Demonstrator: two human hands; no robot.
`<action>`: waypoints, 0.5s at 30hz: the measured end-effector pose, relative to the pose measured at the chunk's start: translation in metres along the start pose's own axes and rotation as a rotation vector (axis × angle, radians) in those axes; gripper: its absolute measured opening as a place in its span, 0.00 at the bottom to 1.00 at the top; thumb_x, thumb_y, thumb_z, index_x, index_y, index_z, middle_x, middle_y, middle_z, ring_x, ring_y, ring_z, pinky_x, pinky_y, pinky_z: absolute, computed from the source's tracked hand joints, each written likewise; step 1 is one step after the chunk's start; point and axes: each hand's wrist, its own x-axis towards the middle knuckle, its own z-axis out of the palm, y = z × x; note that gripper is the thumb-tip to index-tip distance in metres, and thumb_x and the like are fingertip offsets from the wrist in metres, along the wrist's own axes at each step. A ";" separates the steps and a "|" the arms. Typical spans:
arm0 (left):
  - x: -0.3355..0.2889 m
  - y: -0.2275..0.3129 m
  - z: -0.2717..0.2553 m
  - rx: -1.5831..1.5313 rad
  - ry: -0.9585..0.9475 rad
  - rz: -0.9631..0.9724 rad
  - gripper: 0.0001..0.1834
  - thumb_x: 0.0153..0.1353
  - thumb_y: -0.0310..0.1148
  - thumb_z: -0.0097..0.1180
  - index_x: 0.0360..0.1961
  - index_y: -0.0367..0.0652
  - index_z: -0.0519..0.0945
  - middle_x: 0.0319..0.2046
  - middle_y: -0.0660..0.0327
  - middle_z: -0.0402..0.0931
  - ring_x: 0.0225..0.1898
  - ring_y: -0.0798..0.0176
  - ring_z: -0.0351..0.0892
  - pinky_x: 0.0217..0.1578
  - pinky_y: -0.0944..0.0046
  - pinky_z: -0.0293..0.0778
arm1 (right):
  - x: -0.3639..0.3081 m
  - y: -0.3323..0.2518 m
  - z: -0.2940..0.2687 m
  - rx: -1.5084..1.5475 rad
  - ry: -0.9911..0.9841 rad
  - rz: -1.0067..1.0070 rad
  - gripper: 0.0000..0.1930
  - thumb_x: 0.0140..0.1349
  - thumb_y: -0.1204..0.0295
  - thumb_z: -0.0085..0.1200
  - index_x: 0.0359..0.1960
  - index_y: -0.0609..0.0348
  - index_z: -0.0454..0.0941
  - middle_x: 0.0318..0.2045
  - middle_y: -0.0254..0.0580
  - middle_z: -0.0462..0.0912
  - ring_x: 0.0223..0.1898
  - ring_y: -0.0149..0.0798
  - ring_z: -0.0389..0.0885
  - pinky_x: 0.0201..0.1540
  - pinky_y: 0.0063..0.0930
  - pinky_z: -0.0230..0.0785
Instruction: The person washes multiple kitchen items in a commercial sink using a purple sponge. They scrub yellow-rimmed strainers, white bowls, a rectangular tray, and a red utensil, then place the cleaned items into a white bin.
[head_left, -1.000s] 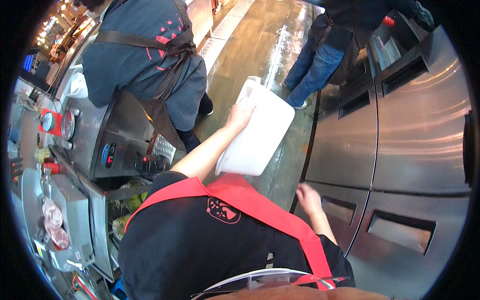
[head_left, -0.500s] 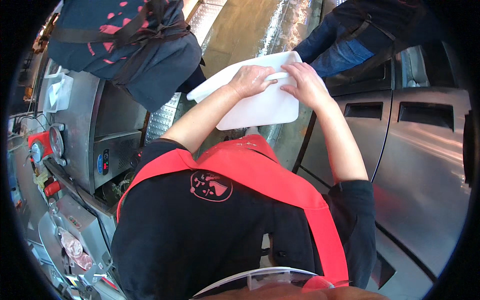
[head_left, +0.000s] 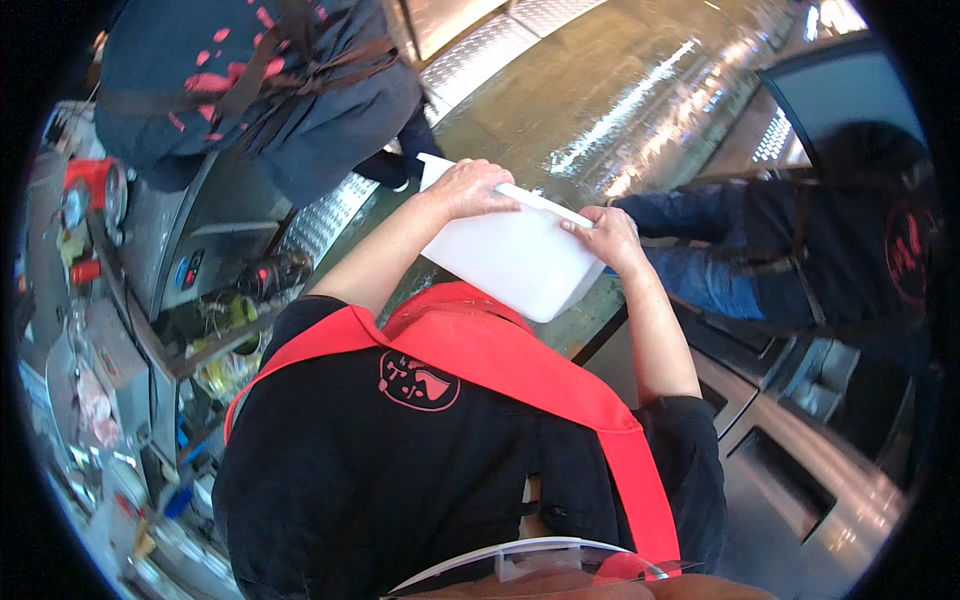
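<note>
A white plastic tub (head_left: pixel 520 255) hangs in front of my red apron, tilted, its near long side facing me. My left hand (head_left: pixel 474 190) is closed over the rim toward the tub's left end. My right hand (head_left: pixel 610 240) grips the same rim near the right end, with the thumb on my side of the wall. The fingers beyond the rim are partly hidden. What the tub holds, if anything, cannot be seen from here.
Far left, a person in a dark apron (head_left: pixel 270 90) stands close by. Another person in jeans (head_left: pixel 710 275) is at the right, beside steel drawers (head_left: pixel 775 480). A cluttered steel counter (head_left: pixel 120 360) runs along my left. The wet brown floor (head_left: pixel 560 90) lies ahead.
My hands have moved apart along the rim. The tub has turned, its right end now lower and nearer me. The view has swung, bringing more of the person at right into sight.
</note>
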 end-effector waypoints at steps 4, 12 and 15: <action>-0.041 -0.048 0.021 0.083 0.239 -0.247 0.26 0.59 0.53 0.52 0.52 0.46 0.75 0.57 0.52 0.68 0.60 0.49 0.64 0.60 0.53 0.60 | 0.043 -0.007 0.004 0.011 -0.091 0.017 0.22 0.53 0.48 0.59 0.35 0.54 0.85 0.26 0.47 0.84 0.33 0.45 0.84 0.41 0.36 0.73; -0.203 -0.091 0.049 -0.333 0.343 -0.885 0.28 0.61 0.44 0.53 0.61 0.45 0.67 0.61 0.47 0.64 0.62 0.46 0.63 0.63 0.55 0.60 | 0.083 -0.069 0.035 -0.137 -0.178 -0.040 0.24 0.53 0.46 0.58 0.37 0.56 0.84 0.30 0.49 0.84 0.36 0.48 0.83 0.43 0.37 0.73; -0.258 -0.091 0.062 -0.393 0.252 -0.986 0.28 0.59 0.45 0.54 0.59 0.44 0.70 0.59 0.46 0.66 0.61 0.46 0.64 0.62 0.55 0.61 | 0.085 -0.109 0.042 -0.162 -0.179 -0.125 0.27 0.53 0.44 0.58 0.34 0.60 0.83 0.29 0.54 0.83 0.36 0.50 0.83 0.42 0.38 0.72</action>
